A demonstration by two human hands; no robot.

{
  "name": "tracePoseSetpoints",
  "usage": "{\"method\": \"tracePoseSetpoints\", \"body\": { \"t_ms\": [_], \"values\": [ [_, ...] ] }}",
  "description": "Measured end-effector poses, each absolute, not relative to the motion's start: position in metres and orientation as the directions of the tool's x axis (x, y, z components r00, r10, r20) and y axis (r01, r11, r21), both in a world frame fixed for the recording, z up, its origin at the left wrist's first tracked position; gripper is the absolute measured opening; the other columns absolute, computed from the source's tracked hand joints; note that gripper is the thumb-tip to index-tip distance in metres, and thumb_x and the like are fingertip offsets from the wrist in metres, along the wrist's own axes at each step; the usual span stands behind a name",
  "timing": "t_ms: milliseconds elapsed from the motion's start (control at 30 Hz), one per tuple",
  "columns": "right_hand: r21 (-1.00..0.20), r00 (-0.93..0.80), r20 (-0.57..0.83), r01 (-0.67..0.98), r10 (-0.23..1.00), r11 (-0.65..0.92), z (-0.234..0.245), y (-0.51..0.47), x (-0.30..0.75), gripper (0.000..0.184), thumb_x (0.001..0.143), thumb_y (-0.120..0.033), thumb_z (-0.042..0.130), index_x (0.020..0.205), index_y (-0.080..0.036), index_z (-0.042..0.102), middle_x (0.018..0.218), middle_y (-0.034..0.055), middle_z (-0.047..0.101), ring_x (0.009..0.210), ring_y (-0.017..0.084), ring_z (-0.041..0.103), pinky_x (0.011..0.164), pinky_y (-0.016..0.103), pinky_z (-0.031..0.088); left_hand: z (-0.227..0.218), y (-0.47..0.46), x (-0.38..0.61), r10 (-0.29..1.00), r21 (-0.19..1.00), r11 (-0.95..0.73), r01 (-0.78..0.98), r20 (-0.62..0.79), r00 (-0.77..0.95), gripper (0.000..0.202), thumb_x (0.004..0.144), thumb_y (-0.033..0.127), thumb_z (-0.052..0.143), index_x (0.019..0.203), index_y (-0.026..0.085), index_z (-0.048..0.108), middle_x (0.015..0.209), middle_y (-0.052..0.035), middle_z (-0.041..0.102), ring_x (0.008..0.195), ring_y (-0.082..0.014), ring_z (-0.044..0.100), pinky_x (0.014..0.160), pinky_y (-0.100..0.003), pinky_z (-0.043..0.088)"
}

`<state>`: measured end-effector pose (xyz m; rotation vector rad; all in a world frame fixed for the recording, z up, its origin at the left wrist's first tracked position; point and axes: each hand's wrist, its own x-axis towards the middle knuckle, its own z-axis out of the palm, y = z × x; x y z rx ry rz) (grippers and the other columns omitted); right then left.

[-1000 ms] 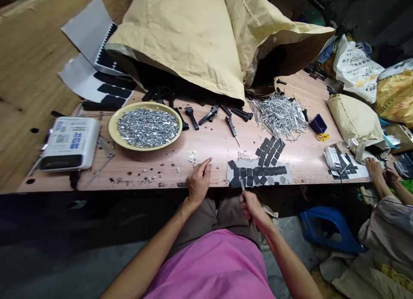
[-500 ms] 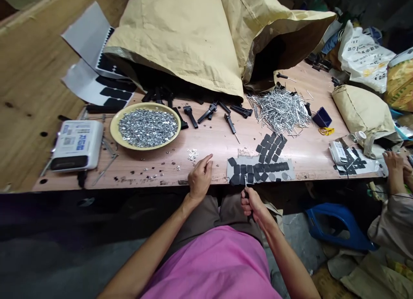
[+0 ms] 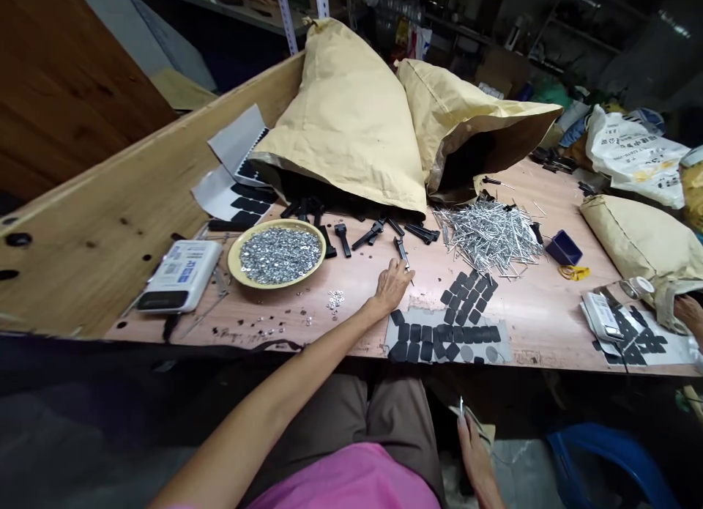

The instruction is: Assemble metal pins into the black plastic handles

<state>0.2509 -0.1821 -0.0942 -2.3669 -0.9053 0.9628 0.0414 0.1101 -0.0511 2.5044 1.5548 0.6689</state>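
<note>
My left hand (image 3: 392, 283) reaches over the table with curled fingers. It has hold of the pin end of a black plastic piece with a metal pin (image 3: 401, 250). Low beside my right knee, below the table edge, is my right hand (image 3: 477, 454). A thin metal pin (image 3: 462, 405) sticks up at its fingers; whatever black part is with it is hidden. Ahead of my right hand's side of the table, black adhesive pads (image 3: 427, 333) lie in rows on a grey backing sheet (image 3: 501, 354). More black plastic pieces (image 3: 341, 239) lie beyond my left hand.
A yellow bowl (image 3: 233, 264) of small metal washers stands left, near a white device (image 3: 181, 275). Loose metal pins (image 3: 494, 238) form a pile to the right, beside a dark blue box (image 3: 564, 247). Big paper sacks (image 3: 351, 121) stand behind. Another person's hand (image 3: 689, 315) shows far right.
My left hand has moved forward from the table edge to a black plastic piece. My right hand has dropped away from the pads to beside my knee. The view has tilted up.
</note>
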Motion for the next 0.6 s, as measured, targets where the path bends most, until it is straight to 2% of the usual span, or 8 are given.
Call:
{"method": "tracePoseSetpoints", "body": {
  "t_ms": [33, 100, 233, 300, 400, 467, 533, 600],
  "values": [
    [-0.558, 0.567, -0.365, 0.502, 0.738, -0.661, -0.099, -0.185, 0.257, 0.046, 0.069, -0.065, 0.044, 0.080, -0.026, 0.065, 0.084, 0.0097, 0.070, 0.085, 0.028, 0.068, 0.068, 0.037, 0.054, -0.052, 0.113, 0.042, 0.864, 0.322, -0.487, 0.812, 0.310, 0.396, 0.024, 0.085, 0.009, 0.046, 0.081, 0.018, 0.067, 0.093, -0.0132, 0.059, 0.091, -0.0250, 0.048, 0.056, -0.028, 0.042],
    [-0.545, 0.551, -0.290, 0.578, 0.783, -0.608, -0.097, -0.183, 0.262, 0.053, 0.069, -0.068, 0.044, 0.085, -0.023, 0.067, 0.094, 0.0127, 0.071, 0.093, 0.032, 0.066, 0.077, 0.041, 0.052, -0.052, 0.118, 0.042, 0.840, 0.316, -0.530, 0.787, 0.324, 0.435, 0.021, 0.085, 0.010, 0.048, 0.078, 0.016, 0.066, 0.096, -0.0128, 0.060, 0.093, -0.0244, 0.049, 0.065, -0.031, 0.045],
    [-0.680, 0.477, -0.234, 0.542, 0.847, -0.494, -0.060, -0.149, 0.246, 0.054, 0.075, -0.065, 0.045, 0.094, -0.020, 0.069, 0.093, 0.0123, 0.071, 0.069, 0.025, 0.068, 0.064, 0.034, 0.054, -0.042, 0.122, 0.040, 0.793, 0.307, -0.596, 0.742, 0.369, 0.484, 0.019, 0.088, 0.014, 0.046, 0.088, 0.020, 0.064, 0.108, -0.0078, 0.062, 0.104, -0.0203, 0.050, 0.086, -0.034, 0.044],
    [-0.735, 0.432, -0.153, 0.551, 0.889, -0.395, -0.037, -0.120, 0.224, 0.052, 0.077, -0.062, 0.046, 0.096, -0.020, 0.068, 0.094, 0.0118, 0.070, 0.067, 0.023, 0.067, 0.062, 0.031, 0.053, -0.031, 0.114, 0.039, 0.739, 0.345, -0.651, 0.676, 0.494, 0.459, 0.024, 0.091, 0.015, 0.039, 0.091, 0.020, 0.062, 0.111, -0.0070, 0.063, 0.111, -0.0200, 0.049, 0.095, -0.039, 0.040],
    [-0.780, 0.248, -0.014, 0.604, 0.969, -0.166, -0.013, -0.068, 0.182, 0.041, 0.082, -0.052, 0.046, 0.093, -0.020, 0.067, 0.089, 0.0103, 0.069, 0.070, 0.021, 0.064, 0.068, 0.031, 0.051, -0.008, 0.080, 0.031, 0.603, 0.409, -0.759, 0.507, 0.736, 0.309, 0.027, 0.094, 0.022, 0.032, 0.089, 0.021, 0.058, 0.099, -0.0060, 0.067, 0.110, -0.0184, 0.052, 0.103, -0.046, 0.033],
    [-0.783, 0.079, 0.089, 0.622, 0.993, 0.020, -0.008, -0.033, 0.151, 0.033, 0.084, -0.044, 0.044, 0.088, -0.020, 0.067, 0.085, 0.0090, 0.067, 0.077, 0.022, 0.062, 0.074, 0.032, 0.049, 0.007, 0.047, 0.016, 0.567, 0.450, -0.795, 0.406, 0.789, 0.237, 0.025, 0.094, 0.023, 0.032, 0.091, 0.022, 0.056, 0.091, -0.0044, 0.067, 0.097, -0.0155, 0.059, 0.102, -0.044, 0.036],
    [-0.786, -0.079, 0.112, 0.603, 0.991, 0.137, -0.012, -0.004, 0.121, 0.030, 0.086, -0.039, 0.042, 0.083, -0.021, 0.066, 0.080, 0.0074, 0.065, 0.075, 0.020, 0.060, 0.071, 0.031, 0.047, 0.014, 0.012, -0.004, 0.593, 0.532, -0.784, 0.320, 0.795, 0.131, 0.022, 0.093, 0.023, 0.034, 0.092, 0.022, 0.056, 0.085, -0.0051, 0.067, 0.084, -0.0142, 0.062, 0.091, -0.037, 0.046],
    [-0.773, -0.204, 0.087, 0.604, 0.975, 0.195, -0.022, 0.017, 0.093, 0.026, 0.087, -0.032, 0.042, 0.086, -0.021, 0.065, 0.085, 0.0071, 0.064, 0.076, 0.019, 0.059, 0.071, 0.030, 0.046, 0.012, -0.018, -0.027, 0.769, 0.722, -0.601, 0.342, 0.639, 0.002, 0.021, 0.091, 0.025, 0.037, 0.094, 0.021, 0.058, 0.082, -0.0070, 0.067, 0.080, -0.0149, 0.063, 0.075, -0.029, 0.051]
  ]
}}
